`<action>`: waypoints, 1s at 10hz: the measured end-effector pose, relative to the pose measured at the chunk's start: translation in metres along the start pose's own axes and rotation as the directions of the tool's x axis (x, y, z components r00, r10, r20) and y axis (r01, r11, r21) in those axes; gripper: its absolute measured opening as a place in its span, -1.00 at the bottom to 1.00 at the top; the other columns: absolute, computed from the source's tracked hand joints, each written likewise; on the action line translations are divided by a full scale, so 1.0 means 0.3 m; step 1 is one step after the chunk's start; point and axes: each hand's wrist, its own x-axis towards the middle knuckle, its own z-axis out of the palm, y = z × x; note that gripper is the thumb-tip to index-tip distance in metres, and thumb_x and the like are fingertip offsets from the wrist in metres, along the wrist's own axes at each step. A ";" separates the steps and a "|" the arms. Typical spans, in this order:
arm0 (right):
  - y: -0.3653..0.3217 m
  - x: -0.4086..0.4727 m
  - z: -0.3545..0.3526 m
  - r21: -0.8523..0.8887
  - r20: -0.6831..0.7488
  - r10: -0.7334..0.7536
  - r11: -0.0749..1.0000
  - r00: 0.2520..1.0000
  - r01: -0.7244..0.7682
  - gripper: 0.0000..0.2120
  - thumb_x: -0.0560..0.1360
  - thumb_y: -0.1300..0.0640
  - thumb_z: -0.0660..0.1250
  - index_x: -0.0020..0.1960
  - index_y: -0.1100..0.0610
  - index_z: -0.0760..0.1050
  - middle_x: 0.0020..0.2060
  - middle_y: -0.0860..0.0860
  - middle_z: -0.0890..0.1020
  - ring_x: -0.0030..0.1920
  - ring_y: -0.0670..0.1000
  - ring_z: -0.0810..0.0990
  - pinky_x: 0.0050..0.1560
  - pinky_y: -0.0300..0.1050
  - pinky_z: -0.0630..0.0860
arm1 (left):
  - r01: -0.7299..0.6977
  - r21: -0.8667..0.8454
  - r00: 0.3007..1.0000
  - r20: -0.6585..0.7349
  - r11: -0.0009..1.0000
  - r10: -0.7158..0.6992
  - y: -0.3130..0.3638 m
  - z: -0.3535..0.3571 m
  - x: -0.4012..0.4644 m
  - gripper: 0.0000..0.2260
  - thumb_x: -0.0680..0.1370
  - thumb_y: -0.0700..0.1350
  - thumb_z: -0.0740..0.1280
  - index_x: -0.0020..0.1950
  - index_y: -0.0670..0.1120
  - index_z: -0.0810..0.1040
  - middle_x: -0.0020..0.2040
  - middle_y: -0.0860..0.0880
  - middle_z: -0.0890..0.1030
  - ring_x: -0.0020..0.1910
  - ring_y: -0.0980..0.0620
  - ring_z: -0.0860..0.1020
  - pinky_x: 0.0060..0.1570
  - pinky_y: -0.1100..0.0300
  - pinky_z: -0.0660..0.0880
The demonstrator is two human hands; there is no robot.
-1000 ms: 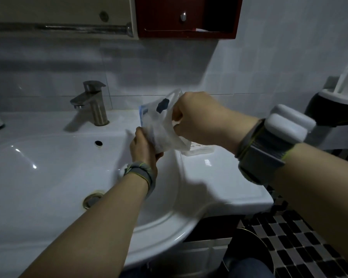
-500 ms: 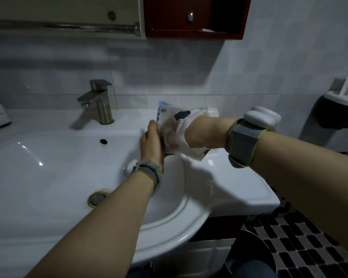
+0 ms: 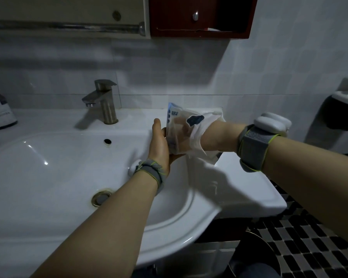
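A translucent plastic bag (image 3: 182,122) with blue print and a dark blot hangs over the right rim of the white sink (image 3: 169,227). My left hand (image 3: 159,145) grips its closed end, thumb up and fingers underneath. My right hand (image 3: 210,135) is pushed into the bag's mouth up to the wrist. Its fingers show only as a blur through the plastic, so their pose is unclear. Both wrists wear grey bands.
A steel faucet (image 3: 105,103) stands at the back of the sink, with the drain (image 3: 100,198) in the bowl. White packaging (image 3: 214,113) lies on the ledge behind the bag. A red cabinet (image 3: 189,17) and towel rail (image 3: 68,28) hang above. A wall holder (image 3: 346,101) sits right.
My right hand went from gripping the bag's top edge to sliding deep inside the bag. My left hand has shifted onto the closed end, and both hands moved a little away from me.
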 end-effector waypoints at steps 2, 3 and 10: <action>-0.011 0.002 0.009 0.071 -0.056 0.011 0.997 0.998 -0.007 -0.61 0.52 0.40 0.05 -0.38 0.07 0.09 -0.41 -0.01 0.21 -0.22 0.11 0.29 -0.57 -0.34 0.30 | -0.005 -0.008 1.000 0.000 1.000 0.005 0.000 0.009 -0.004 -0.47 0.62 0.30 -0.03 0.15 0.03 0.62 0.05 -0.08 0.71 0.03 -0.10 0.67 0.00 -0.04 0.63; 0.005 0.020 0.001 -0.182 -0.035 -0.116 0.977 0.993 0.108 -0.59 0.60 0.29 0.13 -0.38 0.09 0.15 -0.39 -0.01 0.24 -0.33 0.10 0.28 -0.51 -0.43 0.35 | -0.012 0.006 1.000 -0.006 1.000 0.012 -0.001 0.003 0.005 -0.44 0.62 0.30 -0.04 0.20 0.00 0.61 0.06 -0.10 0.71 0.00 -0.09 0.68 -0.03 -0.05 0.64; -0.007 0.088 0.049 -0.549 -0.107 -0.074 0.835 0.992 0.004 -0.68 0.52 0.23 0.23 -0.33 0.05 0.19 -0.32 -0.05 0.28 -0.13 0.02 0.36 -0.15 -0.33 0.41 | -0.193 0.205 0.968 -0.120 0.959 0.221 -0.018 0.013 0.002 -0.72 0.65 0.16 0.14 0.02 0.07 0.57 -0.01 0.03 0.66 -0.13 0.06 0.63 -0.43 0.23 0.56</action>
